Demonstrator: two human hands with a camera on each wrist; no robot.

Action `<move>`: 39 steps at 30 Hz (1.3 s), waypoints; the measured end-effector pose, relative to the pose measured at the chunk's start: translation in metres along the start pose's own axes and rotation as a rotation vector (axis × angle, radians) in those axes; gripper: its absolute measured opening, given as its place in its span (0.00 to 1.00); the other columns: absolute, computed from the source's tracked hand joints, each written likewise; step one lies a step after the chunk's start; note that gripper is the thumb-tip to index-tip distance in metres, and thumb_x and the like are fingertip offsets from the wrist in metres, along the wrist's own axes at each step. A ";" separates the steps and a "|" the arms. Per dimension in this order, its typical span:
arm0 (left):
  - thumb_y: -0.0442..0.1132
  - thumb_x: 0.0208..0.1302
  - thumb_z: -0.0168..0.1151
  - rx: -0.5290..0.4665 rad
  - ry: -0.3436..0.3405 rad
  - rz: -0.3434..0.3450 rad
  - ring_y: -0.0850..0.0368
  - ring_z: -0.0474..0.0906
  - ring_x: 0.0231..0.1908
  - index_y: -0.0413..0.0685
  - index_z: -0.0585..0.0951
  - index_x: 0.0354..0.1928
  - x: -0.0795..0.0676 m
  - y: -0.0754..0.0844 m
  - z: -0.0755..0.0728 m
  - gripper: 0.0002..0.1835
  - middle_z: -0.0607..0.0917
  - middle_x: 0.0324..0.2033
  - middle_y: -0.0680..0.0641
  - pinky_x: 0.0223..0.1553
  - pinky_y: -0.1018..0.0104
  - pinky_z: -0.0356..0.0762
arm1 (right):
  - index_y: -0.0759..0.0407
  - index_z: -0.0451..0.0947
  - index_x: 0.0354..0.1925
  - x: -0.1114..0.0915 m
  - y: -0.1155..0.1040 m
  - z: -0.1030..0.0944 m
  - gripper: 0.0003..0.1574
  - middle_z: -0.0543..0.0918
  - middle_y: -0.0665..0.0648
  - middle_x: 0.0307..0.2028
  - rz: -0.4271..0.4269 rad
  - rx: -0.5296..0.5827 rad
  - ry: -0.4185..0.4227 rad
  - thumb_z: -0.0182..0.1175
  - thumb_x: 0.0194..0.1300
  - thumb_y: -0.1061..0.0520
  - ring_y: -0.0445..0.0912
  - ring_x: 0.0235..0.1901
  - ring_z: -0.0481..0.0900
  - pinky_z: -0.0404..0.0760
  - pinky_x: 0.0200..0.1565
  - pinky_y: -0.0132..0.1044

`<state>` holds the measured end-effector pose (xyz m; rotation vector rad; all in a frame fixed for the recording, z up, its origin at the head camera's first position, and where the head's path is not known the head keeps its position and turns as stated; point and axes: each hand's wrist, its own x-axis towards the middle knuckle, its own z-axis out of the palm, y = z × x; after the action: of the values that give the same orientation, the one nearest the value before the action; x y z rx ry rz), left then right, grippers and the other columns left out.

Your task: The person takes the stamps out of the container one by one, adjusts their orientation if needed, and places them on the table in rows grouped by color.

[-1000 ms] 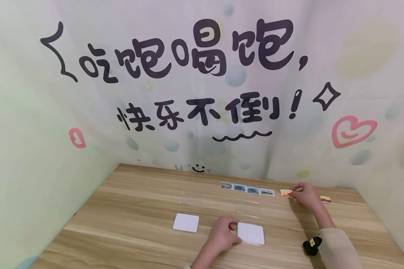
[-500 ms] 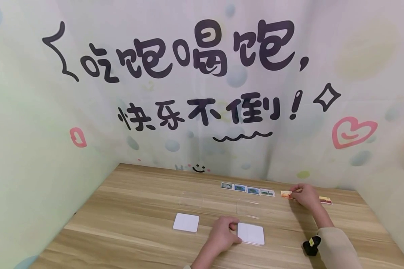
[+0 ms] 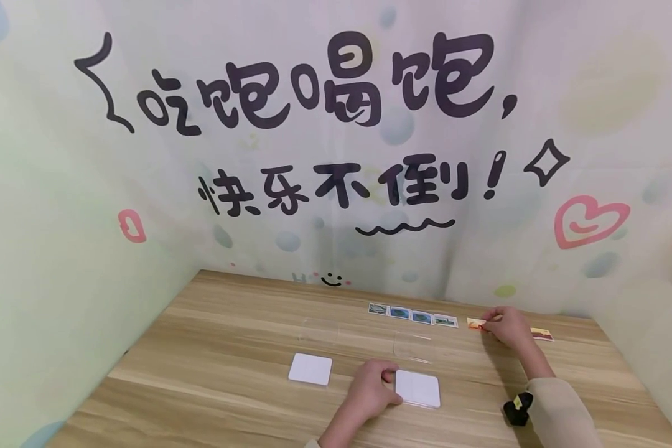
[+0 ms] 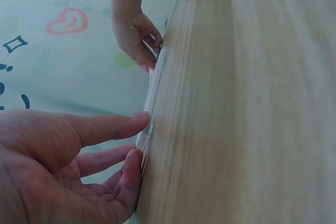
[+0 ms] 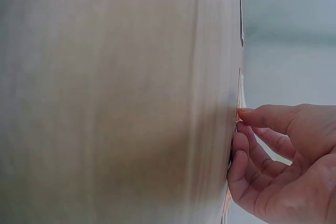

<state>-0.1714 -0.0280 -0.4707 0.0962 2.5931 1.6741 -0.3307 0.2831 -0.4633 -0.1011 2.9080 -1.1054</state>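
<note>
My left hand (image 3: 371,389) lies at the left edge of a white card stack (image 3: 417,389) with rounded corners. In the left wrist view, the thumb of my left hand (image 4: 58,161) reaches straight to the cards' edge, with the other fingers loosely bent beside it. Further back on the right, my right hand (image 3: 509,327) pinches an orange-yellow postage stamp (image 3: 473,323) between thumb and index finger. Part of a stamp row (image 3: 543,334) shows beyond this hand, which covers the middle. In the right wrist view, the fingertips of my right hand (image 5: 283,161) are right at the tabletop.
Several blue-green stamps (image 3: 411,315) lie in a row near the back wall. Two clear plastic sheets (image 3: 412,346) lie in front of them. Another white card stack (image 3: 310,369) is left of my left hand. A black device (image 3: 518,409) sits at my right sleeve.
The pinched stamp's visible end has shifted very slightly beside my right fingertips. Both hands otherwise stay almost in place, and the head view has tilted a little.
</note>
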 end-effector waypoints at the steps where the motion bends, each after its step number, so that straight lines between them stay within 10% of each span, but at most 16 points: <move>1: 0.20 0.46 0.79 0.001 0.001 0.003 0.60 0.69 0.33 0.31 0.86 0.52 0.000 0.000 0.000 0.26 0.78 0.31 0.51 0.37 0.68 0.73 | 0.76 0.80 0.43 0.000 0.000 0.000 0.10 0.83 0.62 0.31 0.000 -0.003 -0.001 0.63 0.69 0.66 0.45 0.26 0.76 0.75 0.30 0.36; 39: 0.19 0.45 0.79 0.020 -0.015 0.050 0.60 0.69 0.32 0.28 0.85 0.52 0.008 -0.006 0.007 0.27 0.76 0.30 0.51 0.35 0.68 0.74 | 0.79 0.78 0.51 -0.037 -0.013 -0.018 0.16 0.86 0.75 0.38 -0.046 0.074 0.041 0.61 0.73 0.64 0.55 0.31 0.86 0.82 0.31 0.39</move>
<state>-0.1786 -0.0234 -0.4790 0.1753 2.6181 1.6560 -0.2939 0.2881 -0.4414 -0.1461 2.9103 -1.2349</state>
